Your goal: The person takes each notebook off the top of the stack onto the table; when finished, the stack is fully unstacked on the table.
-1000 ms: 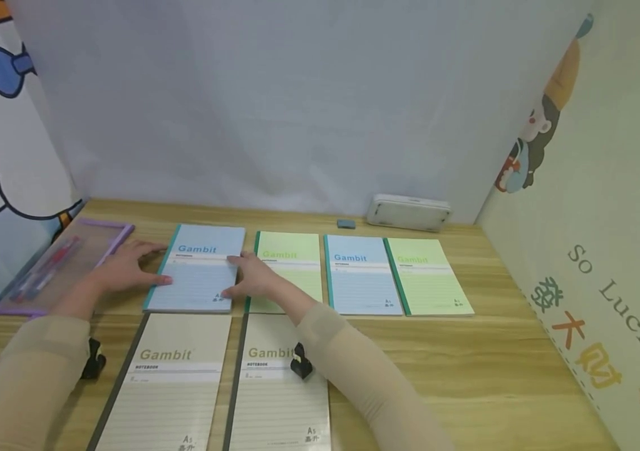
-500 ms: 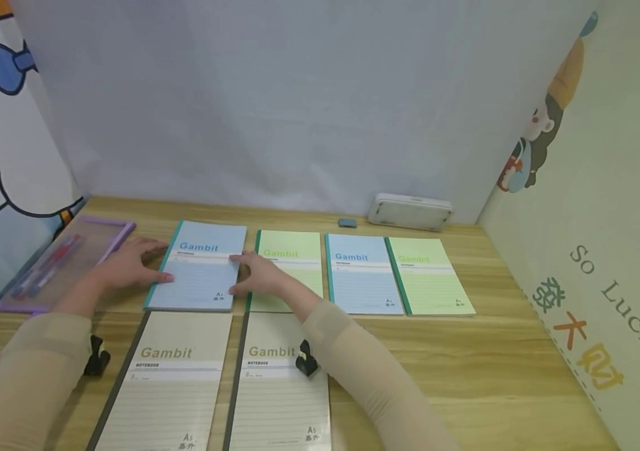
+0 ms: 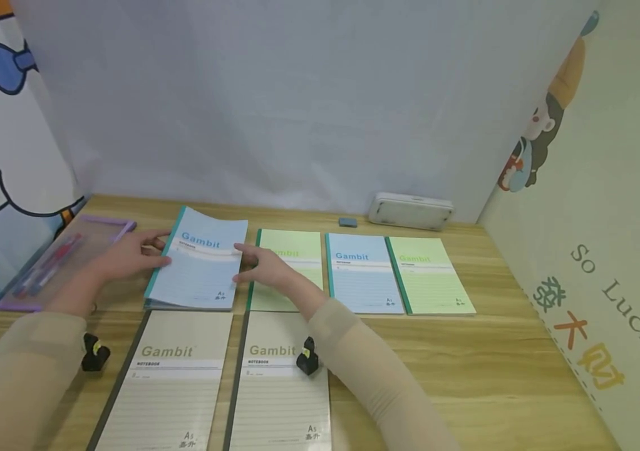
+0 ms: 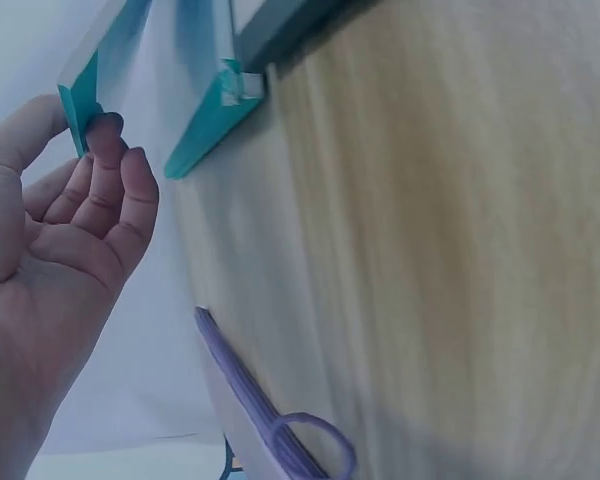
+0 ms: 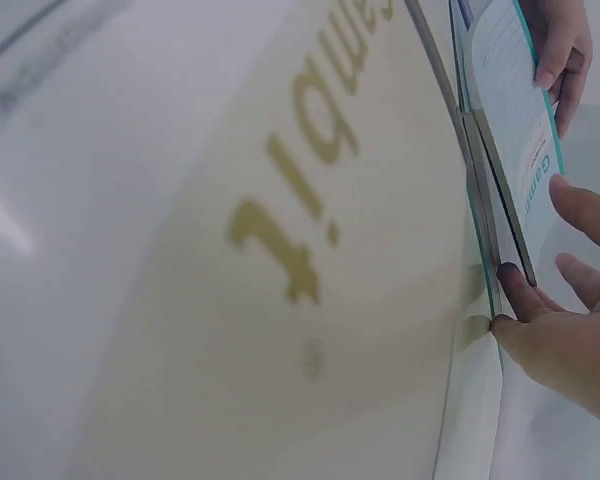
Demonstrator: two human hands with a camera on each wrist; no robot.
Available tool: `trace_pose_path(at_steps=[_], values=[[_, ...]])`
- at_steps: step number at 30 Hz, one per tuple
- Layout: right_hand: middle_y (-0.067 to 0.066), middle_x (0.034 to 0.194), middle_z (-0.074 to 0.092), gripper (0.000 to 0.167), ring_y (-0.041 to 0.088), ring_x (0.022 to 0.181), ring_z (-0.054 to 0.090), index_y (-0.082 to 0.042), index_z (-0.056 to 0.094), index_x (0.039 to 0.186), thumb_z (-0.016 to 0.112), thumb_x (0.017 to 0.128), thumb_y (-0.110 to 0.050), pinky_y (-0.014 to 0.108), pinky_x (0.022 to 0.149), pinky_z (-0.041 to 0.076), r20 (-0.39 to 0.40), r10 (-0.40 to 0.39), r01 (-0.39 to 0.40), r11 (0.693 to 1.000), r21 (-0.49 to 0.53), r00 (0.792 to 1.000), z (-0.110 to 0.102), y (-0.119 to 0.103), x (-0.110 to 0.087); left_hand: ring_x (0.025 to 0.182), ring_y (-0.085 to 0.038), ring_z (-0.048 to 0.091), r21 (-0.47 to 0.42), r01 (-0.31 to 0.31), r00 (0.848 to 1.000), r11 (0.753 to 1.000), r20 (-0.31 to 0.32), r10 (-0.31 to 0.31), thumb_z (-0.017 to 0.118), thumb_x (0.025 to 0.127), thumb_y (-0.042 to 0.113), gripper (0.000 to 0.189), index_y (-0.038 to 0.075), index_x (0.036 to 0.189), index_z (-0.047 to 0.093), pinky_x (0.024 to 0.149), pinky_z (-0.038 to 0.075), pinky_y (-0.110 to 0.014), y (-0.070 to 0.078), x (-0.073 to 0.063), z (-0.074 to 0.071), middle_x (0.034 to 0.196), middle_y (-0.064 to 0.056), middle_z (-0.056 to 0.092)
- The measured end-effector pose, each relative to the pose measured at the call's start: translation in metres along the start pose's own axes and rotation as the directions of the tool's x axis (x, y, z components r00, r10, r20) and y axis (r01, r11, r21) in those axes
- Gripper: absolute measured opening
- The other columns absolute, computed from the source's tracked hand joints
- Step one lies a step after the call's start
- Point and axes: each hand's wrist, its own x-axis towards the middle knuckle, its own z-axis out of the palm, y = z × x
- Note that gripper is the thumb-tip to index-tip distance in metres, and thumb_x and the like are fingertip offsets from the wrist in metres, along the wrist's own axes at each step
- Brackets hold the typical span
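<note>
My left hand (image 3: 131, 254) pinches the teal spine of a blue Gambit notebook (image 3: 201, 269) at the left of the back row. That spine side is raised and the cover bends slightly. Beneath it lies a second notebook with a teal spine (image 4: 215, 120), apart from the raised one in the left wrist view. My right hand (image 3: 266, 268) is at the right edge of the blue notebook, thumb and index finger spread along it. In the right wrist view, other fingertips (image 5: 515, 285) are low, by the edges of the lower notebook.
Right of the blue notebook lie a green notebook (image 3: 292, 294), another blue notebook (image 3: 365, 288) and another green notebook (image 3: 433, 288). Two beige notebooks (image 3: 173, 388) lie in front. A purple-edged pouch (image 3: 123, 228) is at left. A grey eraser-like block (image 3: 347, 222) and a white case (image 3: 410, 213) stand behind.
The left hand has raised the spine side of the top blue notebook, opening a gap over the one below. The right fingertips have moved slightly up along the right edge.
</note>
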Motion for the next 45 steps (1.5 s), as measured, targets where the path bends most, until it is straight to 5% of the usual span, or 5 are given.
trace_pose_path(at_steps=[9,22,30,38,45], values=[[0.014,0.125,0.059,0.072,0.021,0.114,0.058,-0.025,0.04,0.144,0.073,0.082,-0.008,0.04,0.101,0.042,-0.081,-0.019,0.026,0.996,0.089,0.997,-0.006,-0.009,-0.004,0.11,-0.04,0.056,-0.057,0.017,0.999,0.998,-0.035,-0.019,0.064,0.091,0.03,0.082,0.006,0.152,0.014,0.077,0.051,-0.028,0.026,-0.004,-0.013,0.124,-0.026,0.052],[-0.002,0.139,0.046,0.066,0.014,0.109,0.056,-0.028,0.044,0.142,0.071,0.084,-0.009,0.028,0.085,0.048,-0.233,-0.125,0.157,0.98,0.121,0.964,-0.05,-0.028,-0.021,0.113,-0.029,0.055,-0.092,-0.052,0.991,0.994,-0.124,0.04,0.062,0.09,0.041,0.078,0.03,0.152,0.016,0.091,0.046,-0.041,0.078,-0.003,-0.02,0.128,-0.014,0.052],[0.003,0.126,0.047,0.071,0.014,0.088,0.059,-0.029,0.042,0.142,0.07,0.083,-0.002,0.031,0.086,0.051,-0.258,-0.176,0.226,0.958,0.178,0.95,-0.082,-0.03,-0.047,0.093,-0.02,0.05,0.011,-0.124,0.979,0.992,-0.16,0.124,0.065,0.09,0.032,0.075,0.024,0.151,0.022,0.077,0.043,-0.022,0.118,0.006,-0.012,0.111,-0.009,0.056],[0.002,0.129,0.047,0.065,0.009,0.08,0.054,-0.027,0.044,0.141,0.069,0.085,-0.005,0.024,0.075,0.049,-0.281,-0.222,0.264,0.957,0.122,0.934,-0.106,-0.032,-0.081,0.098,-0.026,0.047,-0.002,-0.174,0.971,0.985,-0.167,0.171,0.066,0.089,0.019,0.074,0.022,0.151,0.025,0.081,0.039,-0.037,0.16,0.004,0.003,0.118,-0.014,0.055],[0.006,0.126,0.045,0.07,0.01,0.08,0.055,-0.028,0.041,0.143,0.069,0.084,-0.002,0.02,0.072,0.05,-0.289,-0.256,0.304,0.943,0.133,0.922,-0.125,-0.034,-0.124,0.117,-0.028,0.04,0.083,-0.292,0.938,0.953,-0.168,0.303,0.074,0.082,0.016,0.081,0.016,0.149,0.029,0.094,0.035,-0.047,0.186,0.004,0.012,0.133,-0.01,0.048]])
